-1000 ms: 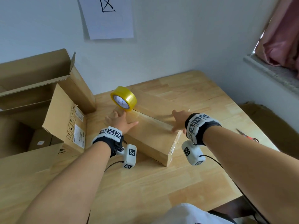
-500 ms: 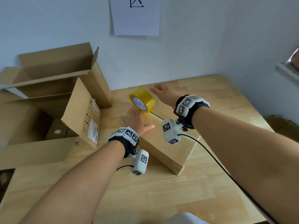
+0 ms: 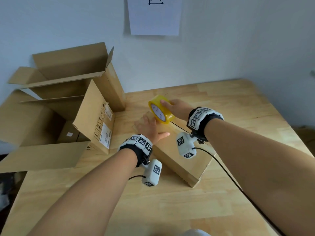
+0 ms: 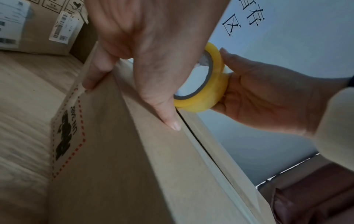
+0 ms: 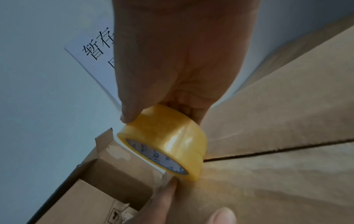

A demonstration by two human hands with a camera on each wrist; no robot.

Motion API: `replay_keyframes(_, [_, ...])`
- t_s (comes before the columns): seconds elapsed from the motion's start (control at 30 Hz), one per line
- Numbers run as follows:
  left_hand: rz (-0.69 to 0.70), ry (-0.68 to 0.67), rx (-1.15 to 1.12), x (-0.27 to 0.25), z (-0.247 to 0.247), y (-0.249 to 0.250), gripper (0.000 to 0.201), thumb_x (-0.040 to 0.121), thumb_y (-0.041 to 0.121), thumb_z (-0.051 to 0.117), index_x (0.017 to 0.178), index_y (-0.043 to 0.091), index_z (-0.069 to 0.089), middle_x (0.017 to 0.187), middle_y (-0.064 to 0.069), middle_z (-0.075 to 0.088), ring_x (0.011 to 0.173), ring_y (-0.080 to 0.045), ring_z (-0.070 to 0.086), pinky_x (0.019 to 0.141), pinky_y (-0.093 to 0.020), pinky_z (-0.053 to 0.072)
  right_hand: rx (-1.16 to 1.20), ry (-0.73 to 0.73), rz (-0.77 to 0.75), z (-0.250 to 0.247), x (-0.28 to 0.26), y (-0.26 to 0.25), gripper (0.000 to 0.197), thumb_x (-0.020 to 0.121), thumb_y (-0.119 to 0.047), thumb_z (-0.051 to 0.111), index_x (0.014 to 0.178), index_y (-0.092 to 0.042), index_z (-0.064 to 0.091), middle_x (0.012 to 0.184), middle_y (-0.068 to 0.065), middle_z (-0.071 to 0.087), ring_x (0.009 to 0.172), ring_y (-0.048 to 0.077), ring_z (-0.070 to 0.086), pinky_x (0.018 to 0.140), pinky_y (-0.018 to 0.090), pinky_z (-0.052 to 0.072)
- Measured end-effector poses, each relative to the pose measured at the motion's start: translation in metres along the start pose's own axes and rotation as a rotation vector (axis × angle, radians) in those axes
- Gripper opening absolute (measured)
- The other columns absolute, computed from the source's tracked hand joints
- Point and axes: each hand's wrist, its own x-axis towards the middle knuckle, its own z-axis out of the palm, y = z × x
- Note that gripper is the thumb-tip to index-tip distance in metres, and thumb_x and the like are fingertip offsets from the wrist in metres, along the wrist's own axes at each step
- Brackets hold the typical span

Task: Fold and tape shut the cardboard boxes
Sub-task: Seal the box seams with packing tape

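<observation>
A flat closed cardboard box (image 3: 179, 155) lies on the wooden table (image 3: 170, 210), its two top flaps meeting at a dark seam (image 5: 277, 150). A yellow tape roll (image 3: 161, 109) stands on edge at the box's far end. My right hand (image 3: 177, 108) grips the roll (image 5: 168, 141) from behind, thumb on its rim. My left hand (image 3: 150, 126) lies flat on the box top beside the roll, fingers straight, pressing the flap (image 4: 134, 121) near the seam.
A large open cardboard box (image 3: 56, 106) with raised flaps and printed labels stands at the left, holding a smaller box (image 3: 69, 135) inside. A white paper sign (image 3: 154, 16) hangs on the wall. A black cable (image 3: 230, 176) trails from my right wrist over the table.
My right hand left the box's right side, reached across to the far end and took hold of the tape roll. The left hand stayed flat on the box. The head view swung left.
</observation>
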Motion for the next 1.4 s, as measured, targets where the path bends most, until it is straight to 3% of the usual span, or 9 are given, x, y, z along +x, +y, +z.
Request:
replay_keyframes(0.13, [0.007,-0.019,0.028,-0.006,-0.007,0.003,0.1,0.084,0.074,0.037,0.151,0.009,0.001,0.157,-0.021,-0.003,0.145,-0.036,0.006,0.115,-0.055,0.009,0.057,0.033,0.053,-0.006,-0.008,0.008,0.064,0.093,-0.062,0.031,0.131,-0.014,0.05,0.129,0.008,0.056,0.115,0.026,0.053,0.099,0.037,0.039])
replay_keyframes(0.23, [0.002,-0.045,0.055,-0.009,-0.009,0.006,0.098,0.086,0.073,0.034,0.152,0.009,0.0,0.157,-0.022,-0.005,0.145,-0.037,0.005,0.115,-0.055,0.008,0.041,0.037,0.07,-0.008,-0.016,0.015,0.065,0.093,-0.061,0.033,0.132,-0.011,0.049,0.129,0.009,0.056,0.115,0.027,0.053,0.098,0.037,0.039])
replay_keyframes(0.67, [-0.053,-0.072,-0.016,-0.002,-0.004,0.005,0.101,0.081,0.077,0.038,0.152,0.016,0.001,0.157,-0.021,-0.007,0.143,-0.046,0.003,0.115,-0.057,0.002,-0.15,0.002,0.138,-0.02,-0.034,0.031,0.046,0.093,-0.054,0.043,0.092,-0.009,0.052,0.072,0.0,0.048,0.081,0.024,0.05,0.064,0.027,0.036])
replay_keyframes(0.8, [-0.043,-0.058,-0.012,-0.003,-0.003,0.005,0.1,0.082,0.076,0.039,0.153,0.015,0.003,0.157,-0.022,-0.007,0.144,-0.043,0.005,0.115,-0.056,0.002,-0.248,-0.013,0.135,-0.019,-0.034,0.024,0.05,0.093,-0.052,0.045,0.098,-0.004,0.06,0.087,0.005,0.058,0.086,0.026,0.055,0.066,0.026,0.039])
replay_keyframes(0.93, [-0.04,-0.058,0.0,-0.007,-0.004,0.006,0.098,0.084,0.074,0.038,0.152,0.015,0.002,0.157,-0.022,-0.008,0.144,-0.041,0.005,0.115,-0.055,0.0,-0.288,0.025,0.137,-0.011,-0.03,0.02,0.04,0.091,-0.048,0.051,0.091,-0.009,0.042,0.071,0.0,0.046,0.079,0.023,0.052,0.051,0.025,0.035])
replay_keyframes(1.07, [-0.047,-0.059,-0.012,-0.004,-0.003,0.006,0.098,0.083,0.074,0.039,0.153,0.016,0.002,0.157,-0.021,-0.008,0.144,-0.043,0.008,0.116,-0.056,-0.001,-0.3,0.041,0.131,-0.012,-0.031,0.023,0.04,0.09,-0.046,0.051,0.076,-0.009,0.045,0.072,0.0,0.05,0.073,0.022,0.053,0.052,0.026,0.035])
replay_keyframes(1.2, [-0.044,-0.054,-0.015,-0.005,-0.002,0.005,0.098,0.084,0.074,0.038,0.152,0.015,0.001,0.157,-0.021,-0.009,0.144,-0.042,0.008,0.116,-0.055,-0.002,-0.215,0.048,0.051,-0.013,-0.037,0.024,0.04,0.092,-0.044,0.052,0.113,-0.011,0.047,0.094,0.004,0.055,0.085,0.022,0.053,0.07,0.03,0.043])
replay_keyframes(1.3, [-0.046,-0.05,-0.004,-0.003,-0.001,0.006,0.097,0.084,0.074,0.037,0.152,0.015,0.002,0.157,-0.021,-0.007,0.144,-0.042,0.007,0.116,-0.055,0.0,-0.158,0.029,-0.041,-0.022,-0.046,0.027,0.029,0.094,-0.04,0.05,0.114,-0.02,0.05,0.079,-0.003,0.052,0.073,0.015,0.051,0.062,0.026,0.037])
replay_keyframes(1.4, [-0.048,-0.042,-0.001,0.0,0.001,0.007,0.098,0.083,0.075,0.037,0.152,0.016,0.003,0.157,-0.02,-0.006,0.144,-0.042,0.008,0.116,-0.055,0.002,-0.126,0.027,-0.072,-0.029,-0.05,0.032,0.024,0.095,-0.036,0.05,0.111,-0.022,0.062,0.104,0.0,0.06,0.091,0.017,0.051,0.074,0.025,0.037])
